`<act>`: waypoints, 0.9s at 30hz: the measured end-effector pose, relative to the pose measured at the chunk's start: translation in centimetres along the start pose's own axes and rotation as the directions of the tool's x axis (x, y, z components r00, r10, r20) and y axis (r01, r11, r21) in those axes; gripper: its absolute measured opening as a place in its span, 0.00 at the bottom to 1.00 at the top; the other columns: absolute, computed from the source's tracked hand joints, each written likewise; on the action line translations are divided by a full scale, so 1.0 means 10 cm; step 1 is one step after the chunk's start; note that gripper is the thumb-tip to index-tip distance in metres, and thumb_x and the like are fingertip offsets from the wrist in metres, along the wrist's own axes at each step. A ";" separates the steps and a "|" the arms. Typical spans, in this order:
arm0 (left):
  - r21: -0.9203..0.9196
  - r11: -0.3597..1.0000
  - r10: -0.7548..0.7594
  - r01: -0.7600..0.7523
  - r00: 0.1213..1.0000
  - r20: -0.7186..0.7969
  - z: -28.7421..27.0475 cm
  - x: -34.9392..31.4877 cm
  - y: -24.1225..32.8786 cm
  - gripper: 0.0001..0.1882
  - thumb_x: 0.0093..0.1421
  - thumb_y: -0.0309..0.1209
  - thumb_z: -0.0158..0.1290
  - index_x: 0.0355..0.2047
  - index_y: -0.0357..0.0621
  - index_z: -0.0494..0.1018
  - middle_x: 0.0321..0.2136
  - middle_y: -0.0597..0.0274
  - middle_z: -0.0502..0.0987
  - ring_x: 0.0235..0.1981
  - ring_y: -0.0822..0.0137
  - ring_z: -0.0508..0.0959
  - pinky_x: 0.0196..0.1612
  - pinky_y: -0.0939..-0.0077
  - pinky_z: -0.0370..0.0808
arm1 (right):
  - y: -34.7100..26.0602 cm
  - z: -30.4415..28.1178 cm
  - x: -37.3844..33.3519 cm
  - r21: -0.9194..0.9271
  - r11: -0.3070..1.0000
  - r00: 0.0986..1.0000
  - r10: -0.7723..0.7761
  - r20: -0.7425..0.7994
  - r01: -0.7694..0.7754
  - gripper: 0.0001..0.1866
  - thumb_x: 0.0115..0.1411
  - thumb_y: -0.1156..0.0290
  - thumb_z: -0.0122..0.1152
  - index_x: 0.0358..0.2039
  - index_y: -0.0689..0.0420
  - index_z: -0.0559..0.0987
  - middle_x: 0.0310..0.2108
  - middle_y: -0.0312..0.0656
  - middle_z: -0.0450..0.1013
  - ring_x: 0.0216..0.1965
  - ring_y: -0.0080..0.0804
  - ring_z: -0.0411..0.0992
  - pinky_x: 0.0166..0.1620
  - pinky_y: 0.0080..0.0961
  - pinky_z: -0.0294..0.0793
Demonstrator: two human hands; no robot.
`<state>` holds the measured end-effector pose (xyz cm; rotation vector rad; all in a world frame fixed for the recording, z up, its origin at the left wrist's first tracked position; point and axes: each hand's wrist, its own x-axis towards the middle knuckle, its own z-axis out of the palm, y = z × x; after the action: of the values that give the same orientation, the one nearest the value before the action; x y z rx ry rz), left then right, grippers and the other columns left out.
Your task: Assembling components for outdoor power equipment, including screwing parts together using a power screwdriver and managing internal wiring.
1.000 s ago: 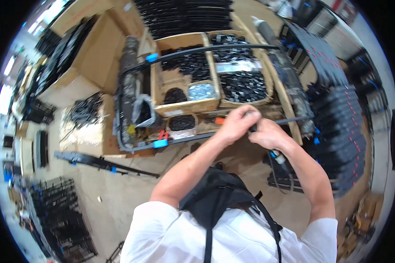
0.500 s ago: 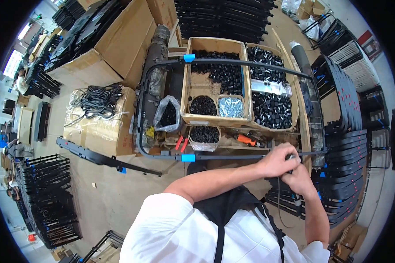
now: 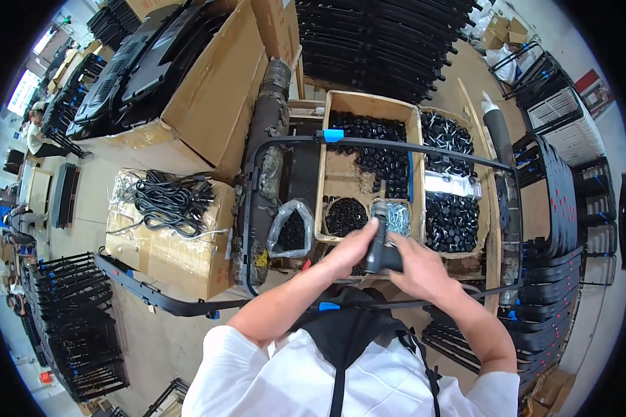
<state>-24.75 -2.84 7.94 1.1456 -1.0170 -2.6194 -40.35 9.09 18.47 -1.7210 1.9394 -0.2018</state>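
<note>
Head view. Your left hand (image 3: pixel 351 249) and right hand (image 3: pixel 414 267) meet in front of your chest, both closed around a dark power tool (image 3: pixel 380 244). The left fingers wrap its upper body; the right palm clamps its lower part from the side. The tool stands roughly upright, its tip pointing away from you toward the boxes.

The tool sits above the near edge of the worktop, inside the loop of a black tubular frame (image 3: pixel 396 144) that carries blue tape marks. The near rail of that frame crosses just below your wrists and lies between you and the parts.

Directly beyond your hands stands a cardboard box (image 3: pixel 342 167) of small black parts, with a round tub of black pieces (image 3: pixel 345 215) and a bag of bright screws (image 3: pixel 398 217) at its near end. A second box (image 3: pixel 452 208) of black fittings lies to its right. A clear bag of dark parts (image 3: pixel 292 229) sits to the left, beside a dark padded roll (image 3: pixel 268 132).

Further left, a carton (image 3: pixel 167 243) carries a bundle of black cables (image 3: pixel 170 201). Stacked black frames (image 3: pixel 556 201) crowd your right side.
</note>
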 end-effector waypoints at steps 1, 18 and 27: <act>-0.099 0.994 0.044 -0.052 0.995 -0.088 -0.13 0.03 0.03 0.33 0.73 0.58 0.53 0.55 0.36 0.77 0.40 0.63 0.80 0.36 0.73 0.79 0.37 0.75 0.77 | -0.01 0.15 0.23 -0.041 0.996 0.997 -0.076 0.002 0.076 0.41 0.55 0.66 0.71 0.68 0.60 0.64 0.50 0.58 0.77 0.47 0.60 0.80 0.52 0.51 0.81; 0.762 0.647 0.652 -0.032 0.542 -0.531 -1.46 0.87 0.42 0.31 0.69 0.56 0.56 0.38 0.32 0.80 0.40 0.37 0.81 0.45 0.36 0.81 0.51 0.48 0.75 | -0.01 0.97 2.18 -0.131 0.972 0.980 -0.197 0.004 0.196 0.43 0.56 0.62 0.74 0.65 0.66 0.63 0.43 0.61 0.79 0.42 0.62 0.82 0.45 0.51 0.83; 0.763 0.645 0.648 -0.050 0.565 -0.511 -1.42 0.92 0.46 0.31 0.69 0.56 0.56 0.38 0.32 0.81 0.40 0.36 0.81 0.45 0.35 0.81 0.49 0.47 0.76 | 0.11 1.02 2.22 -0.078 0.984 0.987 -0.161 0.003 0.160 0.43 0.55 0.63 0.74 0.66 0.63 0.63 0.43 0.63 0.80 0.43 0.64 0.81 0.47 0.54 0.82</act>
<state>-22.26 -17.22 -1.83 1.6706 -1.7625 -1.1196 -37.42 -9.57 2.93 -1.9312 1.8331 -0.1888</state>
